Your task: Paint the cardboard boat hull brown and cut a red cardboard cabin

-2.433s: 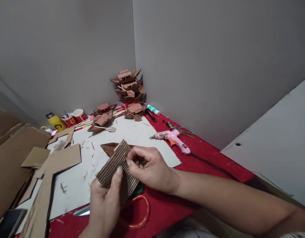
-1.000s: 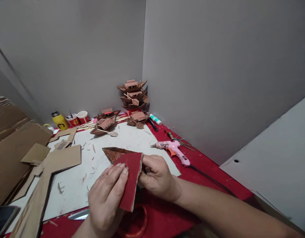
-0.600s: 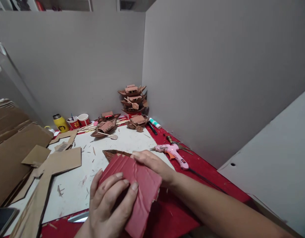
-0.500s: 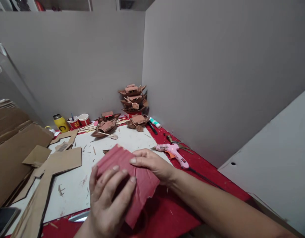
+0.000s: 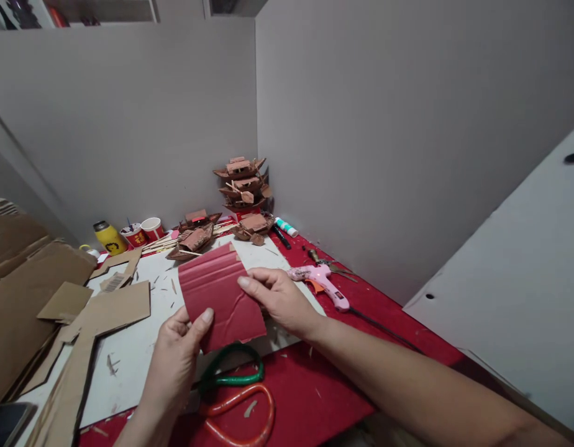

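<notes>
A creased piece of red cardboard (image 5: 224, 304) with a rough lower edge is held up over the white board. My left hand (image 5: 177, 347) pinches its lower left edge, thumb on the front. On the right edge, my right hand (image 5: 280, 301) grips it with the thumb in front and the fingers behind. Below the cardboard lie scissors (image 5: 238, 380) with one green and one orange handle; their blades are hidden by my left hand. A pink glue gun (image 5: 328, 287) rests on the red surface to the right of my right hand.
Small brown model boats (image 5: 243, 186) are stacked in the back corner, with others beside them. A yellow bottle (image 5: 110, 238) and paper cups (image 5: 151, 228) stand at the back left. Cut brown cardboard (image 5: 114, 310) covers the left. A phone (image 5: 10, 422) lies at the lower left.
My left hand has moved down and left from the cardboard's face to its edge. The cardboard has turned and risen slightly, and the scissor handles have come into view.
</notes>
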Motion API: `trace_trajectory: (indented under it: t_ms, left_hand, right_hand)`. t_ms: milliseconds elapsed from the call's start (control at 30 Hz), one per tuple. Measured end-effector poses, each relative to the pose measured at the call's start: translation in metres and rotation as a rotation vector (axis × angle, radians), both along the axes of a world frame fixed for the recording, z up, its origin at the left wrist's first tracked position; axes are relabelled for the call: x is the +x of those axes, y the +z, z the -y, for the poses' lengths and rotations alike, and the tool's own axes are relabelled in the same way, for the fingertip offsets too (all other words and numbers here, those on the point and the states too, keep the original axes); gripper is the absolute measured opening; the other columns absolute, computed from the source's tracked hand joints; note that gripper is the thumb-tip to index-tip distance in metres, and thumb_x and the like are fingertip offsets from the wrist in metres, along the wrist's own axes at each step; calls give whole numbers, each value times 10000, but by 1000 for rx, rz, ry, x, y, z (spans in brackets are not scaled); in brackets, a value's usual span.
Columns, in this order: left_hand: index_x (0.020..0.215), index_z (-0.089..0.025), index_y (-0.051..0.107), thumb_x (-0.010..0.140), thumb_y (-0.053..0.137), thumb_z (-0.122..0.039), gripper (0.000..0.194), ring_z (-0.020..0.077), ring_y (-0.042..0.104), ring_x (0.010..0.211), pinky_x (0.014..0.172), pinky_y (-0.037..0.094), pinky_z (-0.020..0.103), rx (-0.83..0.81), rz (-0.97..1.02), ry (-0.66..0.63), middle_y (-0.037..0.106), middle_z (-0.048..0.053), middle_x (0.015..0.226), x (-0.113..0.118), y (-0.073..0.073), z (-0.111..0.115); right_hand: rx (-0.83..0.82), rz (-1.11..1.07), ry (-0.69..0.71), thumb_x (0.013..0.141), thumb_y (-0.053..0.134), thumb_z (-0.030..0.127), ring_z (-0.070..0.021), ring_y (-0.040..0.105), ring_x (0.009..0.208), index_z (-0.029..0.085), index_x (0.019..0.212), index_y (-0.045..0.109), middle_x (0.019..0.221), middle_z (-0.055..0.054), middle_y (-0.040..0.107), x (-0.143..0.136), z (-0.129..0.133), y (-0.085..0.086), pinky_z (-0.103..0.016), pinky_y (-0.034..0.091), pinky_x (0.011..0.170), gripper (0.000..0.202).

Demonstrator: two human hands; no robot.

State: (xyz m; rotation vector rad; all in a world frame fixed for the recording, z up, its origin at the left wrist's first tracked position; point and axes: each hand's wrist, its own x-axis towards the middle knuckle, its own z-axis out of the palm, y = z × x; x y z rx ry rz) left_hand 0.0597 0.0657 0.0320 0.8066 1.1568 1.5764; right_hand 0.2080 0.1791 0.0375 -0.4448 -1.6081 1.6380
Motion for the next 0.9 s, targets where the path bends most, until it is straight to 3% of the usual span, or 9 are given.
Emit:
trace_trajectory:
  t_ms: [100,167,233,300,367,500,600,767,900]
  left_hand:
    - [1171,-183,664,783,725,-255,400,216,699,892,775,551,316,-1,53,24,753,84,991,-3,2,0]
    - [1107,-160,698,753,746,-246,368,229,706,861,763,557,328,-37,99,6,757,95,959,-4,5,-1]
    - [1053,-147,718,729,763,-239,339,229,712,791,726,564,333,-91,140,-44,761,98,897,-4,7,-1]
    - [1019,-143,725,712,778,-226,323,209,706,731,696,562,315,-138,146,-88,760,93,849,-3,8,-1]
    - [1014,-140,723,696,794,-213,334,180,693,700,677,553,284,-156,130,-128,757,90,842,-1,8,0]
    - [1044,-139,714,689,806,-210,373,145,657,651,615,530,243,-126,24,-231,752,87,841,-3,4,0]
    - [1085,-171,706,721,785,-219,375,164,672,731,733,542,293,-69,-56,-236,756,79,893,-5,1,1]
    - [1038,-221,732,741,769,-208,300,169,677,844,850,521,298,-16,-156,-163,755,41,933,-7,3,3]
    - [999,-212,746,736,771,-230,264,142,648,715,698,549,259,-24,-196,-157,744,34,849,-9,2,3]
  right_hand:
    - [254,-13,-250,896,499,233,-144,636,756,206,1153,583,967,-50,674,0,-7,-4,-262,522,642,273]
    - [639,-21,-382,870,500,140,-201,594,1097,257,1352,454,1285,-102,581,1,-12,-6,-361,510,878,498]
    - [1032,22,-401,865,539,129,-251,413,1330,263,1381,444,1445,-125,452,3,-17,-8,-460,389,1050,541]
    - [1272,80,-351,884,562,167,-282,360,1366,231,1299,539,1417,-137,494,3,-21,-10,-499,357,1065,421]
    - [1381,112,-327,908,544,194,-284,466,1281,196,1186,616,1262,-131,633,3,-27,-12,-488,407,1005,287]
    - [1388,77,-337,923,502,178,-220,664,963,157,1077,654,1013,-103,745,2,-34,-15,-406,484,868,217]
    - [1250,52,-261,915,514,182,-187,699,828,140,1062,675,929,-92,762,3,-30,-14,-336,516,786,222]
    - [749,62,-37,856,583,191,-149,724,797,156,1001,722,923,-43,772,7,-15,-6,-225,546,704,204]
    - [796,57,-42,843,595,177,-160,719,828,130,1020,718,941,-68,767,9,-17,-5,-237,544,742,221]
